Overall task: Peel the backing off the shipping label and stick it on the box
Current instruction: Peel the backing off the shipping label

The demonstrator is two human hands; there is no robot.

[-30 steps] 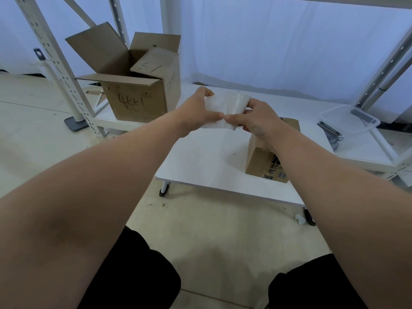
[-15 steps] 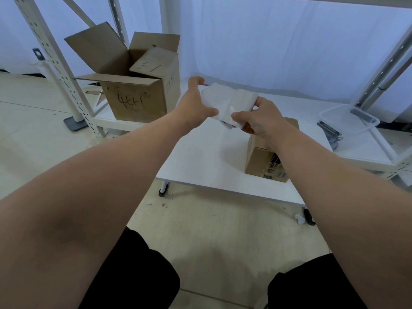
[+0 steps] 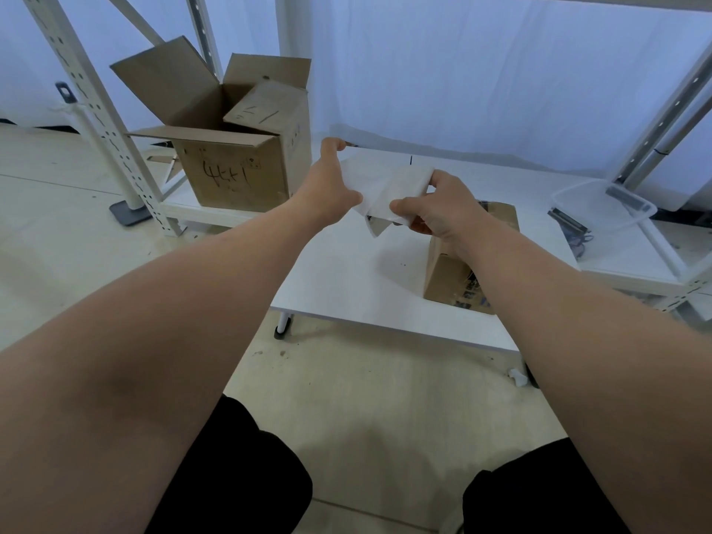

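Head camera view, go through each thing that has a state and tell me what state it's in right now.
Label: held in the air, partly peeled from its backing.
Left hand: gripping the left sheet.
Right hand: pinching the right sheet.
Small box: closed, on the white table, no label visible.
Big box: flaps open.
Clear tub: open, no lid on.

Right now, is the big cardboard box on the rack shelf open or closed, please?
Open. The big cardboard box has its top flaps standing up or folded outward, exposing the dark interior; its contents cannot be told.
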